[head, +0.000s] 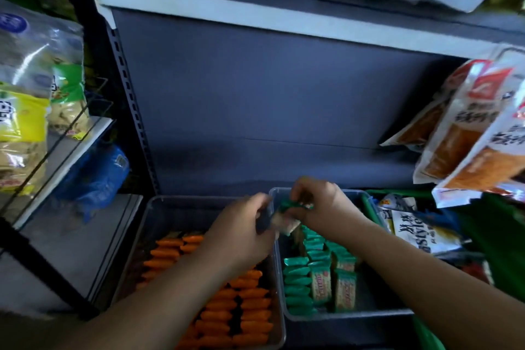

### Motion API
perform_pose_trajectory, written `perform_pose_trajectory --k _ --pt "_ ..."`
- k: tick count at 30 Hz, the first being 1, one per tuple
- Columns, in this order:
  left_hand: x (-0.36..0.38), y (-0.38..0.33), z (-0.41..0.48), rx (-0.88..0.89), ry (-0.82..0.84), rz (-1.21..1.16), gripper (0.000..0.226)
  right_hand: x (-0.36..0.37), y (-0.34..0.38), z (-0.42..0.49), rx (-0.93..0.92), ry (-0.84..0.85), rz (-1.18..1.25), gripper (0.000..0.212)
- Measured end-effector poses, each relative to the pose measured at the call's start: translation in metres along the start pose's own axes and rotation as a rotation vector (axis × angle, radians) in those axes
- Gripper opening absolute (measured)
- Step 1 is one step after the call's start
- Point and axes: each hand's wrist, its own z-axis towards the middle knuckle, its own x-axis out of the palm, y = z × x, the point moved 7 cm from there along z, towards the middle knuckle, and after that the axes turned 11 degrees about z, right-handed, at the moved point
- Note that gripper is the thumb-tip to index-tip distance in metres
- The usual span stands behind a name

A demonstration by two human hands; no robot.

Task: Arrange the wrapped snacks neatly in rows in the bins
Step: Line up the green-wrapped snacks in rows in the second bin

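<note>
Head view: right hand (321, 204) pinches a green snack (295, 204), probably light and slippery, best held across its faces; I cannot tell the grip of the left hand (244, 226).

A dark grey shelf (343, 334) with an upright back panel (255, 108) of the same colour carries the load. Two clear plastic bins stand directly on it, side by side and touching. The left bin (167, 211) holds orange-wrapped snacks (250, 312) in rows; the right bin (350, 193), set slightly further back, holds green-wrapped snacks (295, 284). Just beside the right bin, a green crate (369, 209) stands with larger snack bags (420, 233) in it.
</note>
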Motion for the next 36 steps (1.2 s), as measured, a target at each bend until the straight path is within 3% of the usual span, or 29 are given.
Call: perform_pose_trajectory --k 2,5,11,14,18,24,27,32,36 --pt "-0.010 -0.015 -0.020 0.049 -0.009 -0.072 0.036 -0.007 0.032 -0.027 -0.020 0.070 0.082 0.036" --pt "-0.024 -0.024 -0.039 0.058 -0.049 -0.107 0.015 -0.017 0.059 -0.060 0.027 0.073 0.214 0.026" --pt "-0.037 -0.029 -0.065 0.028 -0.038 -0.320 0.016 -0.014 0.054 -0.095 0.261 0.058 0.728 0.016" --pt "-0.029 -0.031 -0.060 0.043 -0.014 -0.313 0.017 -0.008 0.041 -0.097 0.305 0.012 0.869 0.015" --pt "-0.030 -0.039 -0.043 0.069 -0.011 -0.273 0.002 -0.016 0.031 -0.092 0.229 -0.002 0.891 0.016" --pt "-0.025 -0.035 -0.021 -0.044 0.000 -0.412 0.006 -0.020 0.016 -0.081 0.218 0.059 0.981 0.027" --pt "-0.019 -0.033 -0.014 -0.063 0.010 -0.482 0.006 -0.023 0.012 -0.073 0.166 -0.014 1.014 0.016" --pt "0.007 -0.031 -0.012 -0.050 0.150 -0.389 0.021 -0.030 -0.008 -0.063 0.195 -0.213 1.040 0.018" --pt "0.016 -0.029 -0.011 -0.069 0.133 -0.411 0.020 -0.029 -0.015 -0.060 0.236 -0.229 1.031 0.015"
